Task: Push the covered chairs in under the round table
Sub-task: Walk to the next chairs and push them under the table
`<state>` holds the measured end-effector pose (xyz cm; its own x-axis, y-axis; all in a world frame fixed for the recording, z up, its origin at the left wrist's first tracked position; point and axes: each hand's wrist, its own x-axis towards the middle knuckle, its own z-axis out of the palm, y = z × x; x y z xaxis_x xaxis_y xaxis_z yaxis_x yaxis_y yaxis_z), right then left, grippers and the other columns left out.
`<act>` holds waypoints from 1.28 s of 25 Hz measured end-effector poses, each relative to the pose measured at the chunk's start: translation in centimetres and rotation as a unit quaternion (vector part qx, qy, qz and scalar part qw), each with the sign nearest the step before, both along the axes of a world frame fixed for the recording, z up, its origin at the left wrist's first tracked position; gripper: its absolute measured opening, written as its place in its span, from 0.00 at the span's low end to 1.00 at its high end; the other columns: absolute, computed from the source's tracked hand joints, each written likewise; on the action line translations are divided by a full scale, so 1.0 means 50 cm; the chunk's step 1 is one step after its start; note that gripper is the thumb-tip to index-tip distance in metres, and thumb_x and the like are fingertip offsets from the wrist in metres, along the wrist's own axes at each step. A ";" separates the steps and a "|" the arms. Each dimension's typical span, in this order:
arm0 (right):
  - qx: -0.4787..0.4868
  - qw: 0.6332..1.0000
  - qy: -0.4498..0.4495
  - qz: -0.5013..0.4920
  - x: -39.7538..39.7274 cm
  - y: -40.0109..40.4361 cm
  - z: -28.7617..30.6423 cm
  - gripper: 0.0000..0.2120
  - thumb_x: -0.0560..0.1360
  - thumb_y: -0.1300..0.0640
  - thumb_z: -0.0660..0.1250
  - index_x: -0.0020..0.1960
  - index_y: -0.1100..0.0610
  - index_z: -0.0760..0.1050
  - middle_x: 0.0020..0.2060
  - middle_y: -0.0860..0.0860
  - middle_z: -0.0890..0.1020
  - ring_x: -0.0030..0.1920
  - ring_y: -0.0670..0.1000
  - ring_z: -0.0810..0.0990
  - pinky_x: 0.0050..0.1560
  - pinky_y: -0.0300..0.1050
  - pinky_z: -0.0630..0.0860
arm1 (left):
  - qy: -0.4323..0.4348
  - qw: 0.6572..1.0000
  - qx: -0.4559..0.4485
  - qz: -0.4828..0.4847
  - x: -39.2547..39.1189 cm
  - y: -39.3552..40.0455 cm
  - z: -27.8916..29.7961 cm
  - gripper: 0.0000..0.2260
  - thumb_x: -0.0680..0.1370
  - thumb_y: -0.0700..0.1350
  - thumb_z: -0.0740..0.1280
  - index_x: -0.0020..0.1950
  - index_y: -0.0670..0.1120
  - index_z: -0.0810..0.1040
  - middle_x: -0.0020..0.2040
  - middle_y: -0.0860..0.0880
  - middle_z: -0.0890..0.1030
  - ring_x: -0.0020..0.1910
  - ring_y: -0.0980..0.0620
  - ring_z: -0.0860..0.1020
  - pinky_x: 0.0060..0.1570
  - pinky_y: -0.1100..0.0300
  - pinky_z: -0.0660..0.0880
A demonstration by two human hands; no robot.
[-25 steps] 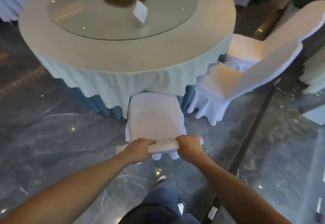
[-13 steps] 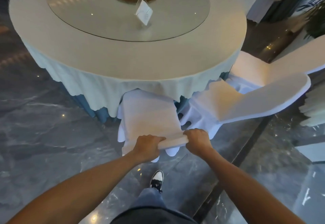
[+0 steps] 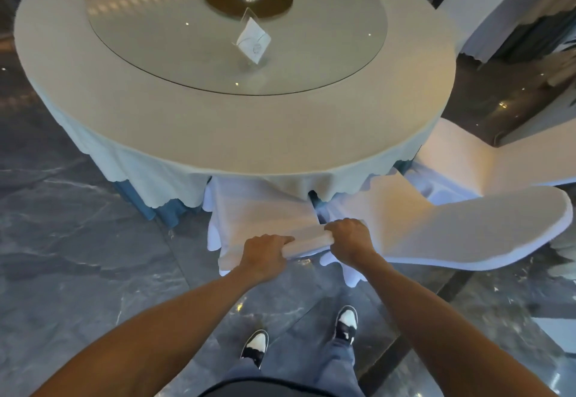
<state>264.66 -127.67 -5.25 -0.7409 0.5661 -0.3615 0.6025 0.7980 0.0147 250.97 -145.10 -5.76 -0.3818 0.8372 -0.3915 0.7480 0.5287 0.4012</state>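
At the bottom of the frame two shoes (image 3: 346,324) stand on the dark marble floor (image 3: 78,256), with both bare forearms reaching up toward the middle. The left hand (image 3: 265,255) and the right hand (image 3: 350,241) are each closed around the top edge of the backrest of a white covered chair (image 3: 258,212), thumbs near the viewer, fingers curled over the far side. The chair's seat lies just beyond the hands, its front part hidden under the hanging tablecloth (image 3: 162,175). Right of it, almost touching, a second covered chair (image 3: 436,228) stands out from the counter, a third (image 3: 461,160) behind it. Open floor lies to the left. Farther up, the round counter (image 3: 156,110) carries a glass turntable (image 3: 156,38) and a card stand (image 3: 253,40).
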 end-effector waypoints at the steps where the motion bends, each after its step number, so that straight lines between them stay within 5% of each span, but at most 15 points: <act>1: 0.001 1.000 0.002 0.015 -0.005 0.021 -0.003 0.20 0.69 0.59 0.66 0.60 0.47 0.79 0.52 0.49 0.84 0.54 0.53 0.80 0.54 0.43 0.69 | 0.008 1.000 -0.004 0.009 -0.001 0.016 -0.001 0.25 0.76 0.48 0.68 0.73 0.60 0.72 0.59 0.50 0.83 0.53 0.46 0.81 0.50 0.57 0.76; 5: -0.035 0.996 0.012 0.076 -0.028 0.110 -0.015 0.19 0.70 0.61 0.64 0.60 0.50 0.79 0.52 0.51 0.84 0.53 0.55 0.80 0.52 0.44 0.71 | 0.016 0.996 -0.024 0.080 0.006 0.083 0.008 0.23 0.76 0.45 0.66 0.70 0.61 0.74 0.57 0.50 0.83 0.53 0.46 0.81 0.44 0.59 0.69; 9: -0.112 0.983 -0.007 0.147 -0.026 0.183 -0.024 0.18 0.71 0.61 0.63 0.59 0.51 0.78 0.53 0.52 0.82 0.52 0.55 0.80 0.44 0.44 0.69 | 0.014 0.984 -0.062 0.167 0.036 0.119 -0.004 0.23 0.76 0.45 0.66 0.70 0.61 0.74 0.59 0.51 0.82 0.54 0.47 0.81 0.51 0.57 0.73; 13: -0.196 0.968 0.009 0.155 0.006 0.236 -0.010 0.22 0.75 0.55 0.65 0.69 0.50 0.72 0.62 0.51 0.79 0.60 0.55 0.77 0.56 0.51 0.76 | 0.098 0.963 -0.053 0.247 0.107 0.164 0.002 0.19 0.74 0.49 0.68 0.65 0.54 0.77 0.55 0.51 0.82 0.52 0.47 0.80 0.56 0.53 0.72; 20: -0.224 0.962 0.061 0.146 0.126 0.336 0.045 0.22 0.79 0.55 0.62 0.73 0.52 0.70 0.68 0.53 0.75 0.64 0.57 0.75 0.61 0.51 0.74 | 0.219 0.958 -0.076 0.170 0.253 0.327 0.036 0.21 0.72 0.58 0.65 0.60 0.48 0.75 0.52 0.47 0.78 0.51 0.43 0.75 0.59 0.46 0.66; 23: -0.205 0.970 0.047 0.126 0.209 0.398 0.058 0.17 0.81 0.57 0.61 0.69 0.58 0.73 0.65 0.57 0.77 0.63 0.59 0.76 0.62 0.54 0.73 | 0.192 0.969 -0.101 0.117 0.298 0.389 0.035 0.31 0.74 0.62 0.62 0.72 0.46 0.66 0.66 0.40 0.73 0.64 0.38 0.69 0.69 0.38 0.58; 26: -0.153 0.984 0.043 0.082 0.318 0.469 0.065 0.21 0.81 0.54 0.60 0.74 0.52 0.68 0.72 0.51 0.72 0.70 0.54 0.70 0.69 0.51 0.68 | 0.124 0.980 -0.124 0.088 0.352 0.446 0.033 0.38 0.77 0.64 0.60 0.79 0.45 0.54 0.78 0.36 0.56 0.76 0.31 0.52 0.72 0.34 0.45; 32: -0.130 0.987 0.082 0.050 0.478 0.641 0.070 0.21 0.80 0.52 0.62 0.72 0.53 0.71 0.70 0.50 0.74 0.70 0.53 0.71 0.69 0.47 0.65 | -0.066 0.996 -0.036 0.042 0.529 0.651 0.022 0.44 0.71 0.72 0.63 0.80 0.50 0.57 0.78 0.46 0.64 0.76 0.43 0.62 0.73 0.41 0.60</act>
<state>288.56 -95.64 -1.75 -0.8490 0.3906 -0.3559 0.4974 0.8180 -0.2890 277.40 -112.55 -4.64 -0.3911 0.7725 -0.5003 0.6428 0.6183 0.4522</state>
